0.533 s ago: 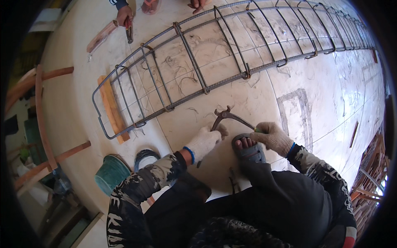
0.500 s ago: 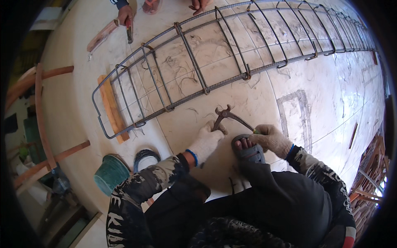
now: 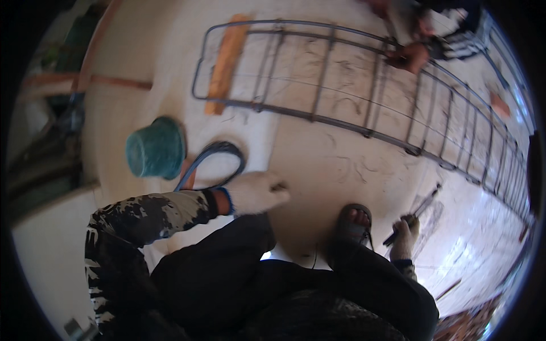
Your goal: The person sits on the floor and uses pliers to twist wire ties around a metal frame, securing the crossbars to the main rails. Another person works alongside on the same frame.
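Observation:
My left hand [image 3: 259, 192], in a pale knit glove, is in front of me beside a coil of dark tie wire [image 3: 219, 149]. Its fingers are curled; whatever they may hold is hidden. Lower right, past my sandalled foot [image 3: 355, 223], my gloved right hand [image 3: 405, 236] is closed around a pair of pincers [image 3: 426, 202], which slants up to the right and is blurred. Ahead lies a long rebar cage [image 3: 341, 125] of bars and stirrups, with its near-left end over a wooden block [image 3: 228, 62].
A green bucket [image 3: 153, 149] stands left of the wire coil. At the cage's far side a co-worker's hand [image 3: 410, 57] touches the bars. Wooden bars [image 3: 119, 82] stand at the left. Wire scraps litter the tiled floor [image 3: 318, 170].
My view has turned, so the cage appears farther right. My left hand has let go of the pincers and moved left near the wire coil; my right hand has carried the pincers right.

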`<state>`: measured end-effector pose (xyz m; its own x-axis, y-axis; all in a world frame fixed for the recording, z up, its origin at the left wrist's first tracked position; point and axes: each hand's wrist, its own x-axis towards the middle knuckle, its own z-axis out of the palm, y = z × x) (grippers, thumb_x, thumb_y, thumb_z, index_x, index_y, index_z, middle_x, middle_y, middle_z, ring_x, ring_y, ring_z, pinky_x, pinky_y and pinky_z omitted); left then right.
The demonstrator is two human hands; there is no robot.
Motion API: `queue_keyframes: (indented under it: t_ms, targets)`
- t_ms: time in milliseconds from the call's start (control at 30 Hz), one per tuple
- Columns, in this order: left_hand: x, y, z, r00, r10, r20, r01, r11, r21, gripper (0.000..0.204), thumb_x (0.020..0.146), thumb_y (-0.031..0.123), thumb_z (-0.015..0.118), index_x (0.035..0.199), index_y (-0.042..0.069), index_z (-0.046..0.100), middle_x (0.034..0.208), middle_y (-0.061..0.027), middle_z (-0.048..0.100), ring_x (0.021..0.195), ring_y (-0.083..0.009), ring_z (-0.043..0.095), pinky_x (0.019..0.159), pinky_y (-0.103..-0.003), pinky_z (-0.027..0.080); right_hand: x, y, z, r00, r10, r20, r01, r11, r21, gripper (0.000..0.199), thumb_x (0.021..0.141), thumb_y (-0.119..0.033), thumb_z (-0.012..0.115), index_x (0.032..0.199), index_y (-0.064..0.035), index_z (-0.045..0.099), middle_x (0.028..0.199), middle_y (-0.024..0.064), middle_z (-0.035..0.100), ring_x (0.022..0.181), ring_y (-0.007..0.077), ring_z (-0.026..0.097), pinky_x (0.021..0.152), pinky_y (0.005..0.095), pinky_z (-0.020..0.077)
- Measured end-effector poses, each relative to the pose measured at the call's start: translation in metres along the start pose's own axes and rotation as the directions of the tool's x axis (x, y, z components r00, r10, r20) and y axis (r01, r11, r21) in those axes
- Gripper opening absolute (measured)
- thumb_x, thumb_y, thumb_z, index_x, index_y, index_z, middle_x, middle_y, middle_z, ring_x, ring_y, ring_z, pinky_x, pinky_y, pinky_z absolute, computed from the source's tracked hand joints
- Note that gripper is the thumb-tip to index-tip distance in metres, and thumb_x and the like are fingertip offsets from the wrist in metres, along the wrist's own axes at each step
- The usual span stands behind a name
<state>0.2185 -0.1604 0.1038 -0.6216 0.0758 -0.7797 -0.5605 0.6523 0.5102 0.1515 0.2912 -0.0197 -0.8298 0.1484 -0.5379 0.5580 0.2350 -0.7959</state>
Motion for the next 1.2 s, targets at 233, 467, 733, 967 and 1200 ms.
queue_keyframes:
  t_ms: [233,467,733,967,1200]
  targets:
    - [-0.036,-0.146,0.035,0.725,-0.245,-0.644,0.254,0.964,-0.081,0.045,0.087,0.037,0.077,0.115,0.002,0.071,0.109,-0.0178,0.076,0.104,-0.0371,0.073,0.093,-0.046,0.056,0.028,0.035,-0.028,0.922,0.046,-0.385,-0.294,0.73,-0.616,0.056,0.085,-0.026,0.075,0.127,0.0077,0.058,0.105,0.0187,0.065,0.101,0.032,0.066,0.092,0.0449,0.0532]
    - [-0.013,-0.139,0.074,0.625,-0.218,-0.75,0.224,0.97,-0.096,0.045,0.078,0.035,0.084,0.111,0.007,0.073,0.114,-0.0122,0.073,0.111,-0.0351,0.066,0.098,-0.049,0.049,0.024,-0.112,0.083,0.702,-0.354,0.618,0.688,0.563,-0.458,0.018,0.093,-0.007,0.07,0.109,0.0002,0.073,0.108,0.0153,0.072,0.098,0.0335,0.07,0.089,0.0433,0.0571]
    - [-0.014,-0.159,0.084,0.585,-0.176,-0.792,0.142,0.983,-0.114,0.041,0.075,0.034,0.084,0.109,0.011,0.074,0.112,-0.01,0.072,0.111,-0.0349,0.065,0.097,-0.05,0.046,-0.061,-0.122,0.371,0.392,0.076,0.917,0.819,0.425,-0.386,0.044,0.088,-0.046,0.076,0.098,-0.0036,0.079,0.099,0.0208,0.077,0.099,0.0407,0.073,0.088,0.0492,0.0576]
    - [-0.017,-0.167,0.084,0.557,-0.132,-0.82,0.072,0.991,-0.111,0.038,0.076,0.033,0.082,0.107,0.011,0.075,0.113,-0.0098,0.072,0.111,-0.0357,0.064,0.096,-0.051,0.047,-0.099,-0.064,0.413,0.591,0.119,0.798,0.696,0.424,-0.579,0.044,0.088,-0.046,0.076,0.102,-0.0045,0.08,0.103,0.0205,0.078,0.102,0.0397,0.074,0.09,0.0494,0.0577]
    - [-0.015,-0.174,0.079,0.586,-0.079,-0.807,0.018,0.996,-0.085,0.037,0.075,0.029,0.082,0.106,0.011,0.075,0.106,-0.0103,0.073,0.104,-0.036,0.066,0.092,-0.05,0.048,-0.114,-0.071,0.4,0.663,0.007,0.748,0.662,0.461,-0.591,0.039,0.09,-0.041,0.076,0.101,-0.0045,0.079,0.102,0.0217,0.078,0.1,0.0398,0.074,0.088,0.0492,0.0578]
